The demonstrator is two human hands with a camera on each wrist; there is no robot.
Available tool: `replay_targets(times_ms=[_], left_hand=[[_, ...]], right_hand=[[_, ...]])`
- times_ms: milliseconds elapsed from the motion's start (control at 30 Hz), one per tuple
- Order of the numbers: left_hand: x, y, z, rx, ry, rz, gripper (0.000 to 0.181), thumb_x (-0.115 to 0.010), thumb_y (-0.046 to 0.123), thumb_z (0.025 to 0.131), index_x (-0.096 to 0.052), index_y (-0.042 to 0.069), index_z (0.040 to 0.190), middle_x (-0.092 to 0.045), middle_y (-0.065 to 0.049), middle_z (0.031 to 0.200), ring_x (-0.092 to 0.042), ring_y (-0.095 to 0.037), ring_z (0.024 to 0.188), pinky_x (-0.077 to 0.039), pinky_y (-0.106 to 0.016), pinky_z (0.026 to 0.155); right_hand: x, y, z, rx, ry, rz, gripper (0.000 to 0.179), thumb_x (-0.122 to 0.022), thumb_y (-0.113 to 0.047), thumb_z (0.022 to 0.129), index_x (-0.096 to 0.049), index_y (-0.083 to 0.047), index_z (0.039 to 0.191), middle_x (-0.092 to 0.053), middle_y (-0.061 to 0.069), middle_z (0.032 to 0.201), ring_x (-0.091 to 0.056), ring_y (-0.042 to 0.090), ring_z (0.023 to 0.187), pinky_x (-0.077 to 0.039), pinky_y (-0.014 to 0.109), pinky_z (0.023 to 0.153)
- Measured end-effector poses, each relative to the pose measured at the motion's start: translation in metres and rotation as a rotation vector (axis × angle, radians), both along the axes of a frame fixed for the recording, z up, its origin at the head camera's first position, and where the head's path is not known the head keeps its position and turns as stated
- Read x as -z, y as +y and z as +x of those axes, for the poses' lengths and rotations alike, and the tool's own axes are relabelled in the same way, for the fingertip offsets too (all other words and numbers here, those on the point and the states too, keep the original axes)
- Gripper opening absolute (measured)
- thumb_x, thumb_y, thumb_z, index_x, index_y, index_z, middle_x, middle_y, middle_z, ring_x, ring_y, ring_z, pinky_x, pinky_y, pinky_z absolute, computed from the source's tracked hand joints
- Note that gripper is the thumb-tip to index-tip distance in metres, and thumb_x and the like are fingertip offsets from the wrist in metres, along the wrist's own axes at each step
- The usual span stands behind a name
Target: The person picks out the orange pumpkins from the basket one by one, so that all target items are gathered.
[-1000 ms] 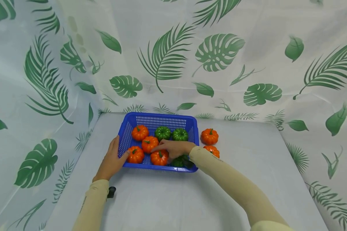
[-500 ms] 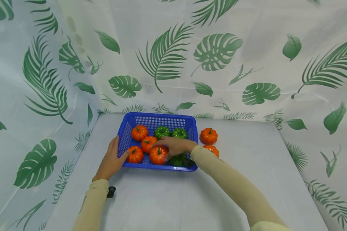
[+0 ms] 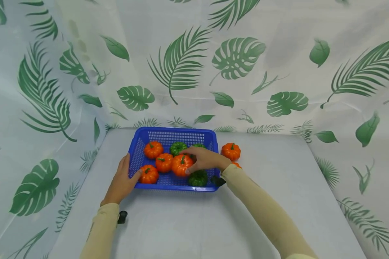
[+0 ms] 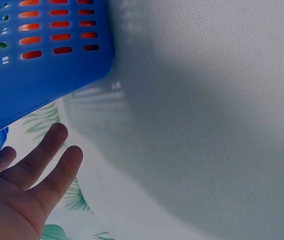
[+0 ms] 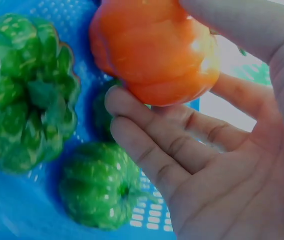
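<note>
While an orange pumpkin [image 3: 179, 169] is held by the curled right hand [image 3: 206, 158], the left hand [image 3: 121, 182] is spread at the basket [image 3: 176, 187], and sleeve writing [image 3: 90, 231] can't be read.

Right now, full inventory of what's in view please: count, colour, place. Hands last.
Table: 1, pale grey, under everything
Leaf-print sheeting: count unclear, white with green leaves, behind and at both sides
Basket: 1, blue, on the table
Green pumpkins: 3, green, in the basket
Resting orange pumpkins: 3, orange, left part of the basket
Outside pumpkins: 2, orange, right of the basket, one mostly hidden
Held pumpkin: 1, orange, in the right hand
Wrist devices: 2, black, one per wrist
Sleeves: 2, cream, on the arms
Left hand: 1, at the basket's left end
Right hand: 1, holding the pumpkin
</note>
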State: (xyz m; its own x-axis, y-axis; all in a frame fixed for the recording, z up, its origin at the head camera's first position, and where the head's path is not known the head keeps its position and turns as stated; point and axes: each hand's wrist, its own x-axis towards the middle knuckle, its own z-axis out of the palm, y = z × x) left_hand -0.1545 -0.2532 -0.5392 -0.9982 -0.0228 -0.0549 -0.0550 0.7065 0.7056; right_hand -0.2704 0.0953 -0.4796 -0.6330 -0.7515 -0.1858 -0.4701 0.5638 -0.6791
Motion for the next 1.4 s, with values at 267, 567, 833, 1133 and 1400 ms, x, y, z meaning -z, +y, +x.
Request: replay_targets(times_ms=[267, 567, 833, 1133, 1400], left_hand=[[-0.002, -0.001, 0.001, 0.003, 0.000, -0.007, 0.095, -0.056, 0.050, 0.109, 0.002, 0.010, 0.173, -0.009, -0.022, 0.176, -0.023, -0.051, 0.156, -0.021, -0.069, 0.123], [-0.004, -0.003, 0.007, -0.008, 0.011, -0.005, 0.094, -0.056, 0.046, 0.110, 0.001, 0.007, 0.173, -0.010, -0.024, 0.175, -0.026, -0.053, 0.154, -0.022, -0.069, 0.123], [-0.003, 0.000, 0.005, -0.008, -0.006, 0.008, 0.094, -0.056, 0.047, 0.110, 0.002, 0.008, 0.173, -0.010, -0.024, 0.175, -0.025, -0.053, 0.155, -0.022, -0.069, 0.122], [-0.001, 0.000, 0.003, -0.001, -0.007, -0.004, 0.094, -0.056, 0.047, 0.110, 0.002, 0.008, 0.173, -0.009, -0.024, 0.175, -0.023, -0.053, 0.156, -0.021, -0.069, 0.123], [-0.002, 0.002, 0.001, 0.000, -0.007, -0.006, 0.094, -0.056, 0.046, 0.110, 0.002, 0.008, 0.173, -0.009, -0.024, 0.176, -0.024, -0.053, 0.155, -0.021, -0.069, 0.123]], right_hand=[[-0.001, 0.021, 0.004, 0.129, -0.011, -0.081, 0.077, -0.085, -0.043, 0.091, -0.054, -0.010, 0.154, -0.055, 0.011, 0.150, -0.055, 0.028, 0.132, -0.050, 0.048, 0.112], [-0.005, 0.040, 0.008, 0.276, -0.022, -0.154, 0.074, -0.081, -0.046, 0.092, -0.051, -0.010, 0.150, -0.060, 0.011, 0.141, -0.063, 0.026, 0.118, -0.056, 0.047, 0.104], [-0.010, 0.063, 0.012, 0.391, 0.014, -0.233, 0.075, -0.080, -0.044, 0.094, -0.048, -0.007, 0.150, -0.059, 0.017, 0.140, -0.061, 0.032, 0.114, -0.055, 0.049, 0.101], [-0.004, 0.095, 0.008, 0.518, 0.076, -0.260, 0.073, -0.077, -0.044, 0.095, -0.047, -0.007, 0.150, -0.059, 0.018, 0.139, -0.064, 0.034, 0.110, -0.058, 0.050, 0.096], [0.000, 0.126, 0.007, 0.658, 0.069, -0.245, 0.079, -0.075, -0.046, 0.097, -0.040, -0.004, 0.154, -0.048, 0.024, 0.150, -0.056, 0.043, 0.127, -0.051, 0.060, 0.108]])
